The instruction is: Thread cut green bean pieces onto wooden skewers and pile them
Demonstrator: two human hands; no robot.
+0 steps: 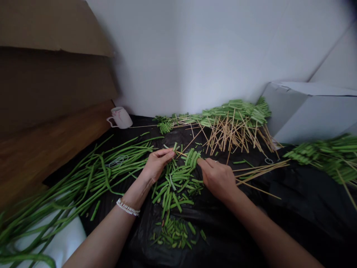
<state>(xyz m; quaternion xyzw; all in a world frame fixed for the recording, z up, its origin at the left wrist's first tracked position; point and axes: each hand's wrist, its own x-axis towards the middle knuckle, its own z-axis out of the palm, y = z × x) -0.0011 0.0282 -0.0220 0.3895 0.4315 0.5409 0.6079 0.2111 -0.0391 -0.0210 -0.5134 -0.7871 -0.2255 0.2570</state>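
My left hand (158,163), wearing a beaded bracelet, pinches a short piece of green long bean (175,146) between thumb and fingertips. It meets the pale tip of a wooden skewer (182,153). Cut bean pieces are threaded side by side on that skewer in a row (192,159). My right hand (219,178) is closed at the right end of this row; its fingers hide part of the skewer. Below both hands lies a loose heap of cut bean pieces (178,180), with a smaller pile of short bean ends (174,234) nearer me.
Whole long beans (92,178) spread over the left side. Filled bean skewers (237,111) are stacked at the back, more (329,152) at right. Bare skewers (262,171) lie by my right hand. A white mug (122,118), cardboard box (55,74) and white box (306,111) stand around.
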